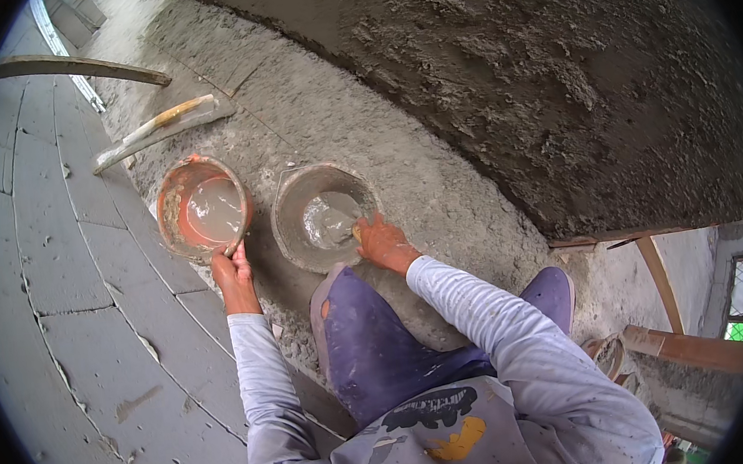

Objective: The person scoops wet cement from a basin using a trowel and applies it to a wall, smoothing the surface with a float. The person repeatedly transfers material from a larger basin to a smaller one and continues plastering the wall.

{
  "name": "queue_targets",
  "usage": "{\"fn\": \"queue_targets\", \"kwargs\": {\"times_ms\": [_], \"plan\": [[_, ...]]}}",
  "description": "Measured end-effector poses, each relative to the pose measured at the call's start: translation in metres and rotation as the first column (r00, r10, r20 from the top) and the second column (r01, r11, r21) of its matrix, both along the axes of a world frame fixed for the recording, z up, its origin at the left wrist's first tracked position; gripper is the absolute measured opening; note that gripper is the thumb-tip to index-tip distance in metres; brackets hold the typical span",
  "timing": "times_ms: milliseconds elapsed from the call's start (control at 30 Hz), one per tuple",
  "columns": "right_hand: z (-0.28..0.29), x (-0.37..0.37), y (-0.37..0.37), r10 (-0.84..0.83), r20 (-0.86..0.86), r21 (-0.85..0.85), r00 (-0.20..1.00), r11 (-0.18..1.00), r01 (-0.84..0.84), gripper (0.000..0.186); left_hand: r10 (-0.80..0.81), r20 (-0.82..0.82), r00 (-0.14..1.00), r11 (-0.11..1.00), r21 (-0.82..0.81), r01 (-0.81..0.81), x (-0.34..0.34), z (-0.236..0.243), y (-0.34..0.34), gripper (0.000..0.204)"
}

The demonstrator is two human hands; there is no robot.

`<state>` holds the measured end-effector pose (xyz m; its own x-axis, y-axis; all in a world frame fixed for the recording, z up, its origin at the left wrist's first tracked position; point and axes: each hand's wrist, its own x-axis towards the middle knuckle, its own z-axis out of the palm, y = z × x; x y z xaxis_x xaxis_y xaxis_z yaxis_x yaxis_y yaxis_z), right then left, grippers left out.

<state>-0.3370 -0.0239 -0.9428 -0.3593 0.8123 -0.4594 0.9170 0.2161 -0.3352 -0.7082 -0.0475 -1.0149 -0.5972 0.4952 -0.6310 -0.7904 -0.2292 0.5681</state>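
My left hand [234,279] is closed on the near rim of an orange bucket [185,247], which is crusted with dried mortar. The bucket is tilted a little, and murky grey liquid [214,208] lies inside it. Just to the right stands a grey, mortar-coated bucket [288,243], also with shiny grey liquid [331,218] in it. At its right rim my right hand [384,242] is closed around a tool with a yellowish handle [357,233]. The tool's other end is hidden in the bucket, so its kind does not show.
A grey block wall [79,281] runs along the left. Wet, rough mortar [542,70] covers the large surface at upper right. Beyond the buckets lie a whitish, yellow-stained length of material [162,126] and a wooden strip [84,67]. Planks [686,345] stand at lower right.
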Motion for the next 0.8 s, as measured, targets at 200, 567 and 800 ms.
{"fn": "queue_targets", "kwargs": {"times_ms": [200, 567, 800], "plan": [[0.02, 0.01, 0.014, 0.132, 0.05, -0.163, 0.99, 0.979, -0.123, 0.034, 0.098, 0.002, 0.995, 0.994, -0.041, -0.098, -0.039, -0.068, -0.001, 0.041], [0.013, 0.024, 0.017, 0.153, 0.111, 0.408, 0.982, 0.894, -0.186, 0.026, -0.75, 0.076, 0.657, 0.654, -0.063, 0.754, 0.104, -0.007, -0.046, 0.098], [0.002, 0.042, 0.011, 0.07, 0.026, 0.177, 0.997, 0.982, -0.073, 0.033, -0.969, 0.016, 0.247, 0.229, -0.33, 0.916, 0.103, -0.055, -0.004, 0.051]]}}
